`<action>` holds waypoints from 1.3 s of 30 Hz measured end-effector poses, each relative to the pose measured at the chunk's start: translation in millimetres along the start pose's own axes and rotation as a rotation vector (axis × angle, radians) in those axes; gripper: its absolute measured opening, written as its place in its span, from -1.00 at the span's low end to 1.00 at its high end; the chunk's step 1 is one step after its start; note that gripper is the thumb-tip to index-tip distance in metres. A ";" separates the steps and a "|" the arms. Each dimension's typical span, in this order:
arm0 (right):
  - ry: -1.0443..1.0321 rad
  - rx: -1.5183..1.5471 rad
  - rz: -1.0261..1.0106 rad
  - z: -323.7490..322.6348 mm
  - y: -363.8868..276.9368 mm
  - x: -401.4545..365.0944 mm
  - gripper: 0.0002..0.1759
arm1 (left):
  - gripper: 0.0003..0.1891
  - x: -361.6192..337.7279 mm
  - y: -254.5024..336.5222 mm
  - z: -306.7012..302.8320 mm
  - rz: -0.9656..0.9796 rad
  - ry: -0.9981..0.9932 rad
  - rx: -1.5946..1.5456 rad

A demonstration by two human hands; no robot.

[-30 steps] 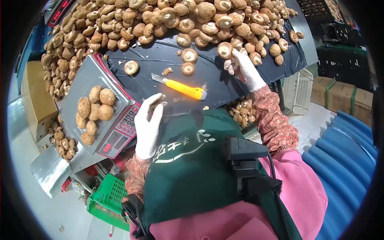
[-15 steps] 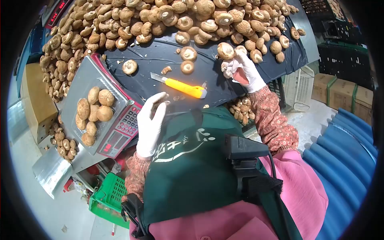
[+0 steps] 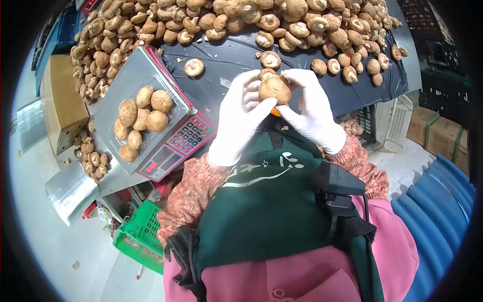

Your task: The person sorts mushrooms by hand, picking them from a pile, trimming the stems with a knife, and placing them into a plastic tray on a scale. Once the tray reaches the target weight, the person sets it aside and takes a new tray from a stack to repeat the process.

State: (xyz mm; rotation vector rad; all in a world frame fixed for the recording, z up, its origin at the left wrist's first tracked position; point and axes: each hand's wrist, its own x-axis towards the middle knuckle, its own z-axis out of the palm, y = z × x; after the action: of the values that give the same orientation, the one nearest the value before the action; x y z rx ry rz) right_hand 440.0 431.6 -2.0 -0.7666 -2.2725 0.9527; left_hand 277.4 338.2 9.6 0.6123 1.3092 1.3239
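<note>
A brown mushroom (image 3: pixel 275 90) is held between my two white-gloved hands, over the near edge of the dark table (image 3: pixel 221 59). My left hand (image 3: pixel 242 117) grips its left side and my right hand (image 3: pixel 313 111) its right side. Just beneath them a bit of the orange cutter (image 3: pixel 275 112) shows; my hands hide most of it. Another mushroom (image 3: pixel 270 60) lies right behind the held one. On the left, the scale (image 3: pixel 173 151) carries several mushrooms (image 3: pixel 143 120) on its plastic-covered plate.
A large heap of mushrooms (image 3: pixel 297 27) covers the far side of the table. One loose mushroom (image 3: pixel 193 67) lies right of the scale. A cardboard box (image 3: pixel 63 100) stands far left, a green crate (image 3: pixel 146 229) below, and a white basket (image 3: pixel 394 121) at the right.
My left hand has moved right and up to meet my right hand, and both now hold the mushroom. The view has shifted, so the table and scale appear further right.
</note>
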 end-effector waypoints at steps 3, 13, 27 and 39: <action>0.000 0.069 0.073 -1.1 -3.8 -6.5 -0.32 | -0.36 -1.3 -5.6 -0.1 -0.034 -0.029 -0.126; -0.827 -0.468 0.249 -116.1 46.3 -44.0 -0.58 | -0.55 -5.6 -18.5 -1.6 -0.246 -0.186 0.037; 0.360 -0.545 0.102 -86.8 152.9 35.1 -0.45 | -0.62 -10.3 -20.1 -5.7 -0.245 -0.075 0.058; 0.219 1.475 0.598 -91.8 136.1 -8.4 -0.38 | -0.61 -3.4 -24.5 -2.6 -0.274 -0.095 0.081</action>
State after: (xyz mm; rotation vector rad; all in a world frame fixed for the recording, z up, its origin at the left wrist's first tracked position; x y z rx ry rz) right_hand 546.4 546.1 -52.8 -0.7108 -0.6404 2.1863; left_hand 284.1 328.5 -12.3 0.5237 1.3210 1.0118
